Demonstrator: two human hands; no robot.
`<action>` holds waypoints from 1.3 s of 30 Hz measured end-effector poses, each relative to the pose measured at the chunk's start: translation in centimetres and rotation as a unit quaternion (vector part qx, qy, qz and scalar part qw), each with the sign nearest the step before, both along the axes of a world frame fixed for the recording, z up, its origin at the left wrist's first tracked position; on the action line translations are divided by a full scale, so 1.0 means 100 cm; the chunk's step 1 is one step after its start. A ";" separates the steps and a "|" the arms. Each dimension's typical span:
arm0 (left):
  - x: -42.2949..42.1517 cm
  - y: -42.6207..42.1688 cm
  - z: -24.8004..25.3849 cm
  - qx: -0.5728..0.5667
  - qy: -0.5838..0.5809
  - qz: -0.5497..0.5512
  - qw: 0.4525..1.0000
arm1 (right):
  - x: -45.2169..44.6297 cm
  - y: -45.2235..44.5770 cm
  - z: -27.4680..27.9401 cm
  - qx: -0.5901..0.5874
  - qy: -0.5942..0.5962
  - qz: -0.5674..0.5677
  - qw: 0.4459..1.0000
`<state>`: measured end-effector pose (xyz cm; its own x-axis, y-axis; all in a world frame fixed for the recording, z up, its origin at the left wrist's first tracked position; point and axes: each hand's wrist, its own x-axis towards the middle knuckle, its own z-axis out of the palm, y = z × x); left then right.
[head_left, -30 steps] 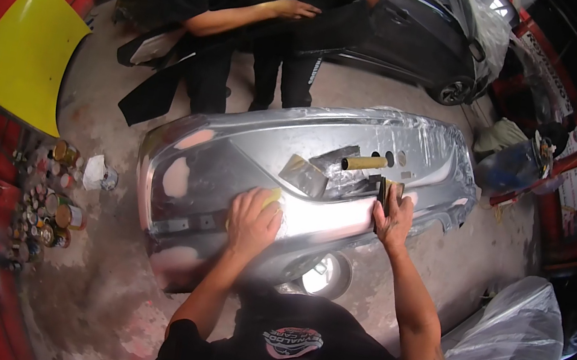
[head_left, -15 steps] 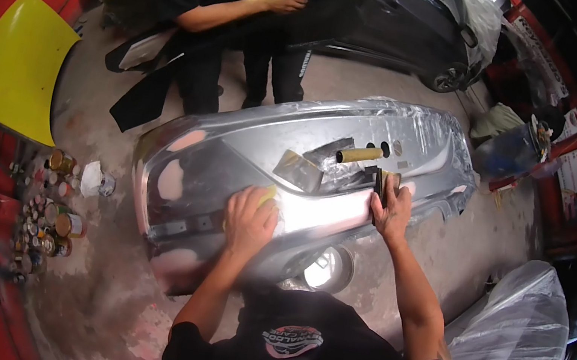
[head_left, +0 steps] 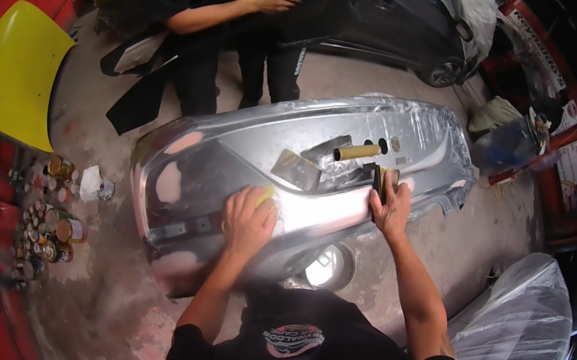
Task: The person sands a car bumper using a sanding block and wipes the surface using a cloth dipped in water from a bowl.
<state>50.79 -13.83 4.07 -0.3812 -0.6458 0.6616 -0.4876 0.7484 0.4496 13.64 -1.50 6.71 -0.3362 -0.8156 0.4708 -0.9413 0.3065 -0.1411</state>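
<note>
A grey car body panel (head_left: 234, 142) with pinkish filler patches lies in front of me, partly covered in clear film. My left hand (head_left: 248, 225) rests on its near side, fingers closed over something yellow (head_left: 266, 195), mostly hidden, whose kind I cannot make out. Farther right, my right hand (head_left: 392, 209) grips a dark sanding block (head_left: 380, 183) with tan sandpaper, against the panel beside a long pale pink strip (head_left: 344, 211). On the panel just beyond lie a tan roll (head_left: 358, 153) and a worn sheet of sandpaper (head_left: 296, 171).
Two people in dark clothes stand beyond the panel, one person's hand (head_left: 276, 2) on a black part. A dark car (head_left: 399, 19) is behind them. Paint cans (head_left: 72, 230) and a yellow panel (head_left: 12, 76) stand left. A film-wrapped part (head_left: 515, 332) is right; a round container (head_left: 342, 269) sits below the panel.
The view has shifted slightly. Both hands stay in nearly the same places on the panel, with the same things in them.
</note>
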 end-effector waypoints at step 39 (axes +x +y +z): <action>0.000 0.000 0.004 0.010 0.004 0.001 1.000 | -0.002 0.000 -0.003 0.011 0.004 -0.007 1.000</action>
<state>50.81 -13.79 4.44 -0.3744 -0.6591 0.6522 -0.4852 0.7387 0.4679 13.46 -1.55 6.43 -0.3448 -0.8208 0.4554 -0.9377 0.3233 -0.1274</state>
